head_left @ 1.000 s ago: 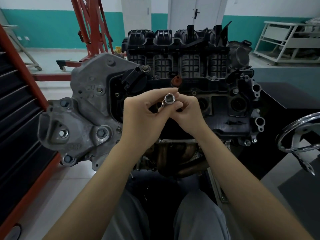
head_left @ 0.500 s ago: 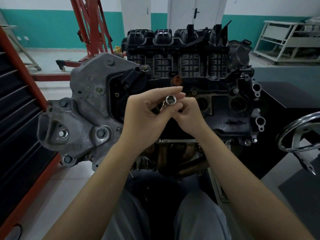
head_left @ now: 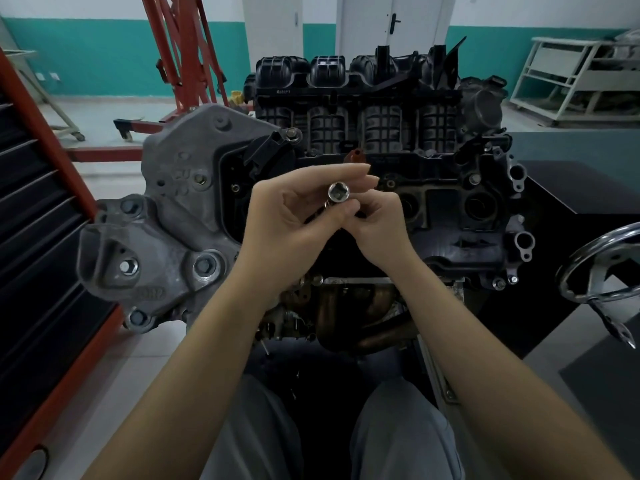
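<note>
**Socket held in both hands before the engine**

At the bottom of the frame are grey trousers (head_left: 398, 434). In the centre, the left hand (head_left: 294, 216) pinches a chrome socket (head_left: 338, 192) between its thumb and nearly straight fingers, open end facing the camera. The right hand (head_left: 377, 223), fingers curled, grips the socket's lower end. Behind them stands the engine (head_left: 450, 188), with a red hoist (head_left: 183, 46) at upper left.
</note>
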A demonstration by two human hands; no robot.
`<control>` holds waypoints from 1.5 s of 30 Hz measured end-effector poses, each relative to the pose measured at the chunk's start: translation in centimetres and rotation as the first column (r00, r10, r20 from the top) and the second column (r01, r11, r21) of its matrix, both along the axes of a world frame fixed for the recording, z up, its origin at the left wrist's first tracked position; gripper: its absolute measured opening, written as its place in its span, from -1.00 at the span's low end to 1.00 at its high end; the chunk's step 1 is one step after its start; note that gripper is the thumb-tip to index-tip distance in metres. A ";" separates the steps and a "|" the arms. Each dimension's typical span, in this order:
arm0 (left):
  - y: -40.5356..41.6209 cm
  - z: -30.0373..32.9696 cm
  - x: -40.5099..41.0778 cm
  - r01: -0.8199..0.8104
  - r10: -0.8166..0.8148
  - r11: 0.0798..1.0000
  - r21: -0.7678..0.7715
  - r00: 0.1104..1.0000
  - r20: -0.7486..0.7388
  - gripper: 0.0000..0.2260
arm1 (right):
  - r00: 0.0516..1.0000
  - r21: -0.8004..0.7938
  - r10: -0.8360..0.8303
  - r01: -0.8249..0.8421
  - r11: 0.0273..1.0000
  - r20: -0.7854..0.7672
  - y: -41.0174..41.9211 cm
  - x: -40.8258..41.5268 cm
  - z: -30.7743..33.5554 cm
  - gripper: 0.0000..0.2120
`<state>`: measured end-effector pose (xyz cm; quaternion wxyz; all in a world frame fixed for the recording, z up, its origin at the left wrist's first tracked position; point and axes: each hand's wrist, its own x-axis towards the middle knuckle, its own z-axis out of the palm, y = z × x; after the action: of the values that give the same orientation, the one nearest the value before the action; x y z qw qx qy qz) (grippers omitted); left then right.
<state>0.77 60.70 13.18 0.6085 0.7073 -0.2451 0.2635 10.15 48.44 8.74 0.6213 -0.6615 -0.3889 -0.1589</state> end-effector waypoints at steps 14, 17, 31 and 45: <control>-0.2 -0.2 -0.1 -0.088 0.086 0.995 0.050 0.995 0.045 -0.70 | 1.000 -0.009 0.004 -0.005 1.000 -0.023 -0.2 0.3 -0.2 -0.77; -0.4 -0.2 -0.1 -0.253 0.245 0.964 0.081 0.965 0.094 -0.76 | 0.999 0.008 0.015 -0.015 1.000 -0.031 -0.1 0.3 -0.2 -0.80; -0.6 0.2 -0.3 -0.286 0.280 0.955 0.075 0.956 0.082 -0.75 | 0.999 -0.033 0.026 -0.025 0.999 0.034 -0.1 0.2 -0.1 -0.86; -0.7 0.0 -0.2 -0.229 0.228 0.973 0.023 0.972 0.063 -0.69 | 0.998 -0.051 0.045 -0.043 0.998 0.053 -0.2 -0.2 0.2 -0.83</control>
<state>0.52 60.01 13.18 0.5559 0.7316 -0.1840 0.3491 9.98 48.21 8.93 0.5974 -0.6634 -0.4237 -0.1533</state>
